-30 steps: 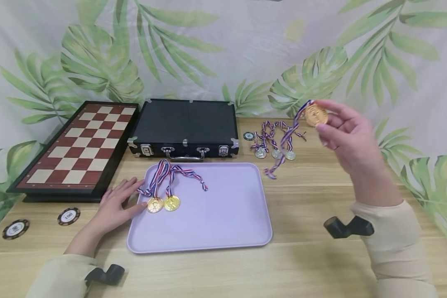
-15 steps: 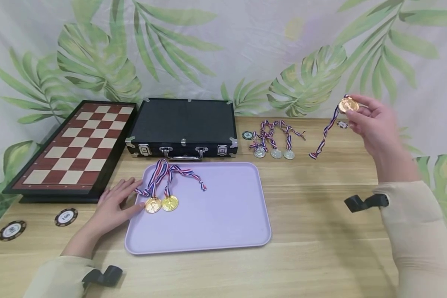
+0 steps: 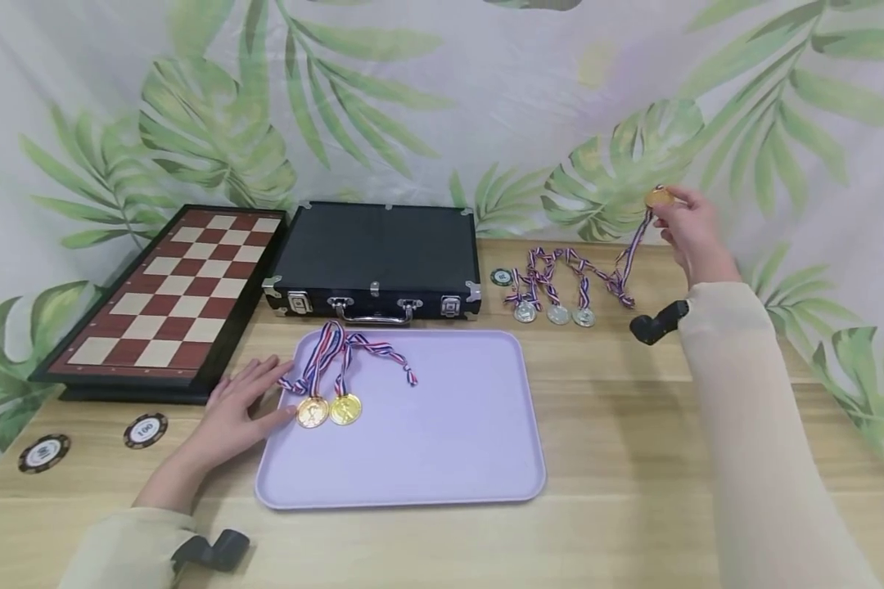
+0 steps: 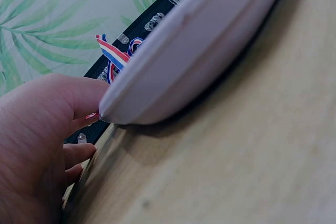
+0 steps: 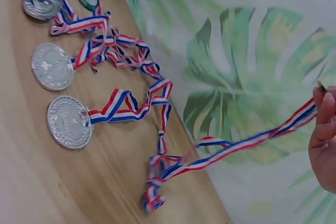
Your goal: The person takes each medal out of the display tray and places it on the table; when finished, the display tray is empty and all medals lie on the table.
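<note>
My right hand (image 3: 696, 233) pinches a gold medal (image 3: 659, 197) above the back right of the table. Its striped ribbon (image 3: 636, 245) hangs down, the knotted end at the tabletop close to the ribbons of three silver medals (image 3: 584, 316). In the right wrist view the ribbon slants up to the fingertips (image 5: 323, 98). My left hand (image 3: 239, 413) rests at the left edge of the lilac tray (image 3: 442, 442), fingers spread and thumb over the rim. Two gold medals (image 3: 345, 409) with ribbons lie on the tray's left part, one right by the thumb.
A black latched case (image 3: 383, 245) stands behind the tray. Left of it lies a checkered chessboard box (image 3: 184, 286). Two dark poker chips (image 3: 146, 430) lie at the front left, and a green chip (image 3: 501, 276) sits beside the case. A leaf-print curtain (image 3: 486, 106) hangs behind.
My right hand has swung out to the right, then back and farther away, carrying the gold medal. Its ribbon end now reaches the tabletop by the silver medals. The left hand stays put.
</note>
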A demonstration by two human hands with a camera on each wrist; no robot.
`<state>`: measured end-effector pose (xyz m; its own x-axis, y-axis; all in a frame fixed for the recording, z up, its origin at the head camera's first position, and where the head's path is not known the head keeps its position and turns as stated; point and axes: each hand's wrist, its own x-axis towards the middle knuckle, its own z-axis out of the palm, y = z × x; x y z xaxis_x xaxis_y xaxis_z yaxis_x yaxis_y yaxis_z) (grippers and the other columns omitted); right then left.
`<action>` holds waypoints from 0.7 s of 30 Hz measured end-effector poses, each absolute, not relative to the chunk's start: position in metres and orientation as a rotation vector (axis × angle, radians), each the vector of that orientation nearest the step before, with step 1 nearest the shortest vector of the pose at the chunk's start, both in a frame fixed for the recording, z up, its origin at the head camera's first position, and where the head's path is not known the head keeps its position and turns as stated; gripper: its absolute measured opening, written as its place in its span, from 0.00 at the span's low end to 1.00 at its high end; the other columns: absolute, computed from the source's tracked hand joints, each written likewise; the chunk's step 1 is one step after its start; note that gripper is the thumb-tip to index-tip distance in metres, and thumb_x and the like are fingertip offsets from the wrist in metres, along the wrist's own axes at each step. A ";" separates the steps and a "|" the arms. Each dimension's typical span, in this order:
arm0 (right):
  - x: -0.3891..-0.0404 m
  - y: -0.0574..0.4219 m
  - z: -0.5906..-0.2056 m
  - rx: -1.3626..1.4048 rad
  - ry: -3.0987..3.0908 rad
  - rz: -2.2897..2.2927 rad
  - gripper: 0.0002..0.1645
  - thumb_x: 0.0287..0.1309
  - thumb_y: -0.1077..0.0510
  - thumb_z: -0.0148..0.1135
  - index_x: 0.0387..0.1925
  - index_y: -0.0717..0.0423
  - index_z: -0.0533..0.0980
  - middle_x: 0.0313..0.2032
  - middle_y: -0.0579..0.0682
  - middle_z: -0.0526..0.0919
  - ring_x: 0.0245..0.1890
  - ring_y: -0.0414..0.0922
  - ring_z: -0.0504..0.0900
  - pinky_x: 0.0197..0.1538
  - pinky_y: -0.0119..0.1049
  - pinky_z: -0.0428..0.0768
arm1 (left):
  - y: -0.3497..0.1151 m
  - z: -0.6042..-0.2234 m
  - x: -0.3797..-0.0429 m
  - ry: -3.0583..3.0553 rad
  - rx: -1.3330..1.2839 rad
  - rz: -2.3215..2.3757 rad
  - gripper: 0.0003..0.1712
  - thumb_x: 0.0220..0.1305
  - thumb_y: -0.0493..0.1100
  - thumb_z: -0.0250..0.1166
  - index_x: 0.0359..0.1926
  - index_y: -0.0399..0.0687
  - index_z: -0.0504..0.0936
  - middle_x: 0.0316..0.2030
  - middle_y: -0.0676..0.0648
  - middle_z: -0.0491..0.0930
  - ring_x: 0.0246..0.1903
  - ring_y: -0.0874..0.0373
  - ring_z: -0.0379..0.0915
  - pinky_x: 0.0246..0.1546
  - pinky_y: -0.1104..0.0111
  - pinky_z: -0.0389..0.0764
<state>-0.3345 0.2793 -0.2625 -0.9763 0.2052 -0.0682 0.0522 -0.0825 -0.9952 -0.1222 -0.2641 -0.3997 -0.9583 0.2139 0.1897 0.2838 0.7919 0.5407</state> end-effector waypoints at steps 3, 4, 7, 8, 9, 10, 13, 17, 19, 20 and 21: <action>-0.336 0.286 -0.274 -0.336 -2.082 2.189 0.32 0.53 0.67 0.53 0.60 0.56 0.58 0.33 0.47 0.72 0.16 0.35 0.71 0.15 0.22 0.66 | -0.263 -0.401 -0.121 -2.866 -0.395 -0.898 0.35 0.51 0.51 0.61 0.59 0.45 0.63 0.59 0.33 0.56 0.59 0.37 0.43 0.53 0.43 0.34; -0.335 0.289 -0.278 -0.351 -2.119 2.175 0.32 0.54 0.67 0.53 0.61 0.56 0.57 0.32 0.47 0.73 0.17 0.35 0.71 0.15 0.22 0.66 | -0.262 -0.401 -0.121 -2.865 -0.394 -0.903 0.35 0.51 0.51 0.61 0.59 0.45 0.63 0.59 0.33 0.56 0.59 0.37 0.42 0.53 0.43 0.33; -0.329 0.295 -0.294 -0.381 -2.270 2.123 0.33 0.54 0.65 0.53 0.62 0.59 0.55 0.28 0.44 0.76 0.18 0.35 0.71 0.17 0.22 0.67 | -0.262 -0.400 -0.122 -2.855 -0.395 -0.906 0.35 0.51 0.50 0.61 0.59 0.45 0.63 0.59 0.33 0.56 0.59 0.38 0.42 0.53 0.43 0.33; -0.327 0.297 -0.300 -0.381 -2.325 2.100 0.34 0.54 0.64 0.53 0.62 0.60 0.54 0.27 0.43 0.76 0.18 0.34 0.70 0.18 0.22 0.68 | -0.262 -0.400 -0.122 -2.853 -0.395 -0.907 0.35 0.51 0.50 0.61 0.59 0.44 0.63 0.59 0.33 0.56 0.59 0.38 0.42 0.53 0.44 0.33; -0.324 0.299 -0.306 -0.367 -2.375 2.076 0.33 0.55 0.63 0.53 0.62 0.61 0.53 0.25 0.41 0.77 0.17 0.33 0.70 0.18 0.22 0.67 | -0.262 -0.400 -0.122 -2.852 -0.395 -0.907 0.35 0.51 0.50 0.61 0.59 0.44 0.63 0.59 0.33 0.56 0.59 0.38 0.42 0.53 0.44 0.32; -0.322 0.300 -0.311 -0.357 -2.404 2.072 0.34 0.55 0.63 0.52 0.62 0.61 0.53 0.24 0.40 0.76 0.17 0.33 0.69 0.18 0.22 0.67 | -0.262 -0.400 -0.123 -2.852 -0.396 -0.908 0.35 0.51 0.50 0.61 0.59 0.44 0.63 0.59 0.33 0.56 0.59 0.38 0.42 0.53 0.44 0.32; -0.314 0.302 -0.327 -0.300 -2.464 2.078 0.33 0.56 0.63 0.51 0.62 0.62 0.52 0.24 0.38 0.77 0.17 0.33 0.68 0.18 0.21 0.66 | -0.262 -0.400 -0.123 -2.856 -0.393 -0.903 0.35 0.50 0.50 0.61 0.59 0.44 0.63 0.59 0.33 0.56 0.59 0.37 0.42 0.53 0.44 0.32; -0.303 0.303 -0.342 -0.258 -2.512 2.119 0.32 0.56 0.65 0.50 0.62 0.60 0.53 0.26 0.41 0.76 0.17 0.33 0.68 0.17 0.22 0.65 | -0.262 -0.401 -0.124 -2.863 -0.395 -0.895 0.35 0.51 0.50 0.61 0.59 0.44 0.63 0.59 0.33 0.56 0.59 0.38 0.42 0.54 0.44 0.31; -0.299 0.302 -0.348 -0.248 -2.523 2.158 0.32 0.56 0.66 0.50 0.62 0.60 0.53 0.26 0.42 0.77 0.18 0.34 0.68 0.18 0.22 0.66 | -0.262 -0.401 -0.124 -2.865 -0.396 -0.892 0.35 0.51 0.51 0.61 0.59 0.44 0.63 0.59 0.33 0.56 0.59 0.38 0.42 0.54 0.44 0.31; -0.297 0.301 -0.352 -0.240 -2.522 2.186 0.32 0.56 0.66 0.50 0.62 0.61 0.53 0.27 0.42 0.78 0.18 0.34 0.68 0.18 0.23 0.66 | -0.263 -0.402 -0.125 -2.865 -0.397 -0.889 0.35 0.51 0.51 0.61 0.59 0.44 0.63 0.59 0.33 0.56 0.59 0.38 0.42 0.54 0.44 0.31; -0.294 0.301 -0.355 -0.229 -2.516 2.218 0.33 0.55 0.67 0.50 0.62 0.61 0.52 0.26 0.43 0.78 0.18 0.34 0.68 0.19 0.23 0.66 | -0.263 -0.402 -0.125 -2.865 -0.397 -0.888 0.35 0.51 0.51 0.61 0.59 0.44 0.63 0.59 0.33 0.56 0.59 0.38 0.42 0.54 0.44 0.31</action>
<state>-0.2945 0.3010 -0.3548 -0.9667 -0.0435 -0.2524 0.2449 0.1310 -0.9607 -0.1246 -0.2627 -0.4021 -0.9589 0.2137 0.1867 0.2818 0.7941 0.5386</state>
